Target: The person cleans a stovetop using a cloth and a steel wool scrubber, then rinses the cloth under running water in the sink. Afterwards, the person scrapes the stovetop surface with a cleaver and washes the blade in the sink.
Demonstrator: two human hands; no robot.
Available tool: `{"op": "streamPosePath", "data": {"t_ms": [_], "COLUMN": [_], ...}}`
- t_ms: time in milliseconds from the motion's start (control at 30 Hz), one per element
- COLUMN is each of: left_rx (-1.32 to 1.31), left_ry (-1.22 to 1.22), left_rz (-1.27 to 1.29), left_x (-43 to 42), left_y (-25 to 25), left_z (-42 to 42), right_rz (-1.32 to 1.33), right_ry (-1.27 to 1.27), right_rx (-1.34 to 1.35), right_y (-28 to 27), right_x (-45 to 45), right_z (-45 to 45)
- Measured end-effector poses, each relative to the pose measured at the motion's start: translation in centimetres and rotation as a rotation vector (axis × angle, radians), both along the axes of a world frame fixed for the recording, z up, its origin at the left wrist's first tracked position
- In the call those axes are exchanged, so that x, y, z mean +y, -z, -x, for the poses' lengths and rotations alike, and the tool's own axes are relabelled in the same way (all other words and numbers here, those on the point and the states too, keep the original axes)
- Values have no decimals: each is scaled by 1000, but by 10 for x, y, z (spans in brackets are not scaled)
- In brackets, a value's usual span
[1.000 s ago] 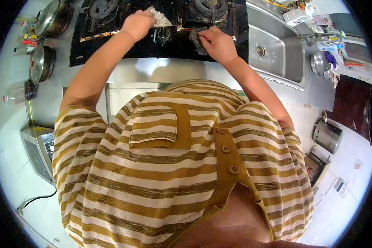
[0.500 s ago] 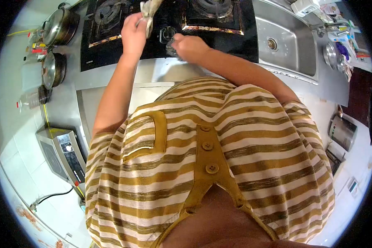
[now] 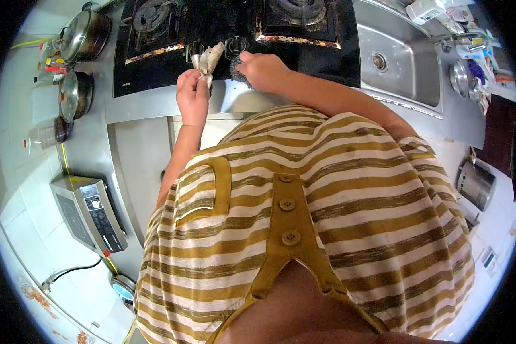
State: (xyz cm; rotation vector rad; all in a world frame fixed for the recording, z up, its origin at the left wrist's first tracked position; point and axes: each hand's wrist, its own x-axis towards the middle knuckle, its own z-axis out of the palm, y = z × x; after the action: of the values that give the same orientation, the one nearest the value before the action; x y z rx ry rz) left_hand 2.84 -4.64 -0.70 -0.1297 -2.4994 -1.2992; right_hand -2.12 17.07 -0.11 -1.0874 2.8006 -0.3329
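Observation:
My left hand (image 3: 194,98) is closed, pinching a crumpled, dirty whitish rag (image 3: 213,57) over the front edge of a black gas stove (image 3: 149,74). The rag stands up from my fingers, close to the left knob (image 3: 194,49). My right hand (image 3: 265,71) is closed around a grey steel wool scrubber (image 3: 238,73), part of which my fingers hide. That scrubber is at the stove's front edge, just below the right knob (image 3: 235,45). Rusty, stained trim (image 3: 298,41) edges the right burner (image 3: 297,10).
A steel sink (image 3: 404,69) with a faucet (image 3: 470,39) lies right of the stove. Lidded pots (image 3: 86,34) and a plastic bottle (image 3: 40,137) line the left counter. An induction cooker (image 3: 89,215) leans at lower left. A steel container (image 3: 476,183) is at far right.
My left hand has come down toward me with the rag, uncovering the left knob. My right hand has shifted only slightly and still holds the steel wool scrubber.

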Motion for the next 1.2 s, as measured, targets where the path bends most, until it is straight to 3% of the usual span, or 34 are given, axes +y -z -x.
{"op": "streamPosePath", "data": {"t_ms": [33, 100, 267, 367, 400, 500, 733, 867, 967, 1033, 1200], "left_rx": [-26, -15, -16, -127, -131, -97, -88, -112, -86, -138, 149], "left_ry": [-29, -49, -111, -185, -192, -193, -175, -186, -183, -179, -23], "left_rz": [-10, -10, -59, -88, -86, -86, -95, -121, -110, -150, 212], "left_x": [1, -3, -25, -31, -31, -32, -43, -39, -31, -25, -9], "left_y": [0, 2, 14, 9, 9, 10, 17, 16, 9, -4, -7], "left_z": [0, -4, -20, -31, -33, -36, -41, -51, -51, -47, -15], "right_rz": [64, -162, -9, -52, 97, 188, -77, 7, -50, -20, 3], "right_ry": [-24, 108, -33, -42, -53, 33, -11, -39, 1, -104, -45], "right_rx": [49, -25, 33, -11, 60, -21, 41, 101, -64, 113, 28], "right_y": [1, -12, -1, -9, 6, 27, -5, 4, 3, 11, -9], "right_x": [-1, 10, 35, 1, -7, -34, 10, -4, -37, -44, 29], "right_z": [0, 9, 20, 14, 16, 16, 6, 14, 18, 23, 3]}}
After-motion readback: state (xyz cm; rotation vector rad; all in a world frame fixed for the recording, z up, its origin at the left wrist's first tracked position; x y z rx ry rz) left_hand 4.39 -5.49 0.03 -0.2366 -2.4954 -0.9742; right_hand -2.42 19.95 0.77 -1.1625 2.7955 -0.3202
